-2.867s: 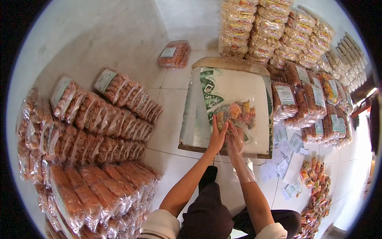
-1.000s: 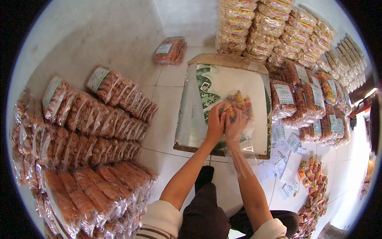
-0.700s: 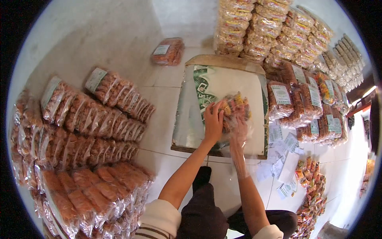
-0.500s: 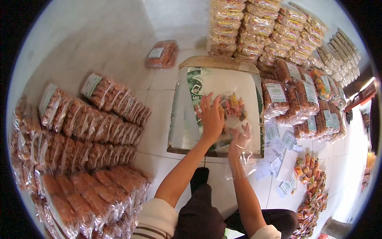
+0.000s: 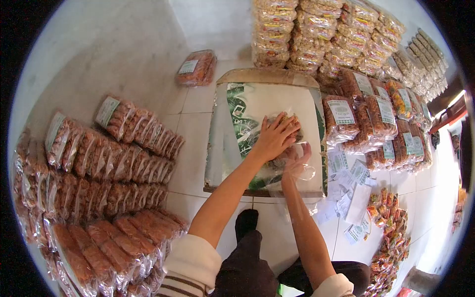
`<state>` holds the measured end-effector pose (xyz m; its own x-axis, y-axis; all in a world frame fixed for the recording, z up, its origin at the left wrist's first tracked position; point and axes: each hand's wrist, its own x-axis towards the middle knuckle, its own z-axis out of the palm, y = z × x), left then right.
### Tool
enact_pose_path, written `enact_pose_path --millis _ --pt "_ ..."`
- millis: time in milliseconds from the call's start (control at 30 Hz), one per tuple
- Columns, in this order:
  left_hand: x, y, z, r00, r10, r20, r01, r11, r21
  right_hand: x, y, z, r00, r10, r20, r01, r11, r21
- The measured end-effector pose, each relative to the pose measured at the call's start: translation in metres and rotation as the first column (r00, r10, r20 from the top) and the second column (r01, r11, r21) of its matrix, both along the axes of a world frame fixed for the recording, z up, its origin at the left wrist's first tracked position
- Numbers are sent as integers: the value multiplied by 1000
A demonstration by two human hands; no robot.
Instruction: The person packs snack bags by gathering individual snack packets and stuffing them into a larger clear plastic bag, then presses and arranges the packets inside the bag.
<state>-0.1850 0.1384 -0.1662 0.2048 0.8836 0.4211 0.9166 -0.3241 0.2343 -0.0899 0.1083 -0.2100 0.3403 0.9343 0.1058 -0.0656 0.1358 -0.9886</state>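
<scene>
At the far left, stacks of bagged brown snacks (image 5: pixel 109 153) are piled before a pale wall (image 5: pixel 114 54). On the white tiled floor (image 5: pixel 185 198), a single labelled pack (image 5: pixel 197 68) is set apart near the wall. Farther right, a low wooden-edged table (image 5: pixel 267 75) is covered with a white-and-green sheet (image 5: pixel 282 96). There, a clear bag of colourful snacks (image 5: pixel 298 134) is pressed by the left hand (image 5: pixel 273 137), its fingers spread. The right hand (image 5: pixel 296 161) is veiled by loose clear plastic; whether anything is gripped cannot be told. Behind, tall stacks of bagged pale snacks (image 5: pixel 316 34) are ranged; at right, labelled packs (image 5: pixel 341 119) are heaped, with loose paper labels (image 5: pixel 357 171) and small colourful packets (image 5: pixel 391 230) scattered nearer.
</scene>
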Motion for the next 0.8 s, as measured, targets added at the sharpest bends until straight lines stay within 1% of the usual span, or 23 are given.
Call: enact_pose_path --millis 33,100,167,200,233,267,300,333,367,400,433,467,500,533,567,600,633,700,733,800 --pt "-1 -1 0 999 -28 21 29 999 -27 1 3 -2 1000 -3 -1 3 1000 -1" --pt "-6 -3 2 998 -56 40 58 997 -56 2 13 -5 979 59 194 -50 997 -51" --pt "-12 -5 9 981 -148 125 161 981 -105 3 16 -9 985 69 161 -66 998 -23" --pt "-16 -4 9 982 -145 124 159 982 -104 4 18 -12 988 80 131 -82 997 6" --pt "-18 -3 9 972 -168 164 188 975 -117 4 21 -19 988 82 132 -84 996 7" --pt "-20 -3 9 960 -191 205 219 967 -128 4 23 -26 982 130 -140 -116 988 100" --pt "-21 -5 12 960 -190 206 219 968 -127 2 22 -22 898 193 -395 -122 973 197" --pt "-22 -7 15 960 -106 259 137 985 -102 4 17 -18 898 195 -394 -124 972 199" --pt "-22 -7 18 949 -24 313 52 995 -80 8 9 -15 993 103 -53 -97 989 113" --pt "-21 -6 13 948 -26 317 53 996 -78 12 3 -12 953 22 302 -35 999 40" --pt "-19 -5 7 917 152 368 -172 985 22 16 1 -13 952 18 306 -32 999 40" --pt "-18 -5 0 845 315 432 -393 914 103 19 -1 -13 940 75 332 -76 997 -10" --pt "-20 -6 -6 845 317 432 -393 914 99 21 -3 -15 925 136 354 -122 991 -62" --pt "-24 -8 -11 847 293 443 -325 946 -4 19 0 -16 925 140 353 -125 990 -65" --pt "-27 -8 -16 847 270 458 -251 962 -104 14 8 -17 891 166 422 -126 984 -122" --pt "-28 -8 -17 847 271 457 -253 962 -102 10 15 -13 852 194 487 -121 977 -177" --pt "-28 -9 -19 855 256 451 -228 967 -117 7 20 -10 852 193 487 -121 977 -176" --pt "-28 -10 -20 862 243 444 -205 970 -133 1 26 -3 827 234 510 -78 948 -309" --pt "-27 -11 -19 853 245 460 -192 968 -160 0 25 0 827 235 510 -78 948 -309" --pt "-26 -11 -19 845 248 474 -179 966 -186 -4 23 8 814 163 557 -20 967 -253"
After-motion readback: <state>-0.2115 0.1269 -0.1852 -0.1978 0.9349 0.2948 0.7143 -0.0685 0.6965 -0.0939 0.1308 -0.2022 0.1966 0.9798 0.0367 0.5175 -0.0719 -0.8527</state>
